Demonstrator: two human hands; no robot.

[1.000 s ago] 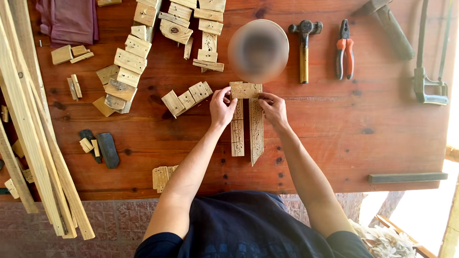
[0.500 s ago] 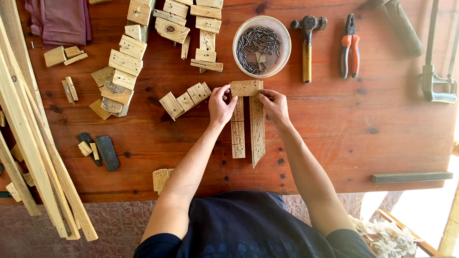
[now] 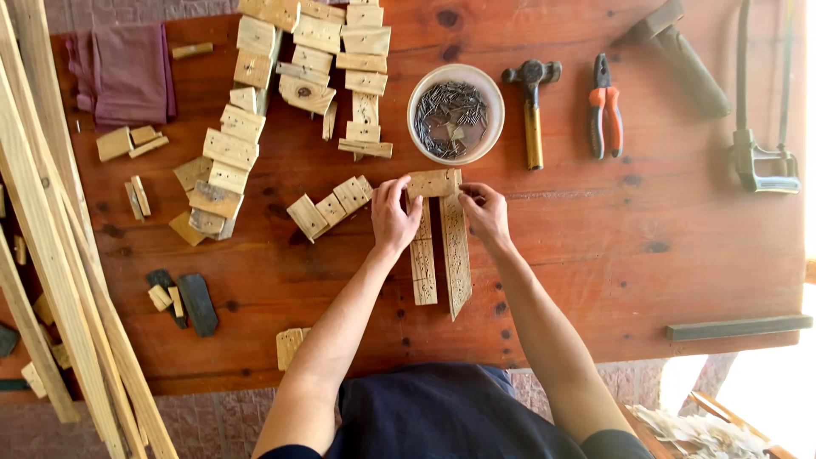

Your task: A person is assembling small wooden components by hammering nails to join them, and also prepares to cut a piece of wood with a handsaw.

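My left hand (image 3: 393,214) and my right hand (image 3: 485,212) hold the two ends of a short wooden block (image 3: 432,183) laid crosswise on the tops of two long wooden slats (image 3: 454,252). The slats lie side by side on the red-brown wooden table (image 3: 595,255) and point toward me. Just beyond the block stands a white bowl of nails (image 3: 455,114).
A hammer (image 3: 532,106), orange-handled pliers (image 3: 605,107) and a saw (image 3: 761,102) lie at the far right. Several small wood blocks (image 3: 280,93) lie at the far left, three more (image 3: 330,206) beside my left hand. Long wood strips (image 3: 51,255) lean at the left edge. A purple cloth (image 3: 123,72) is far left.
The view has shifted slightly. My hands stay on the short block atop the slats, with small finger adjustments only.
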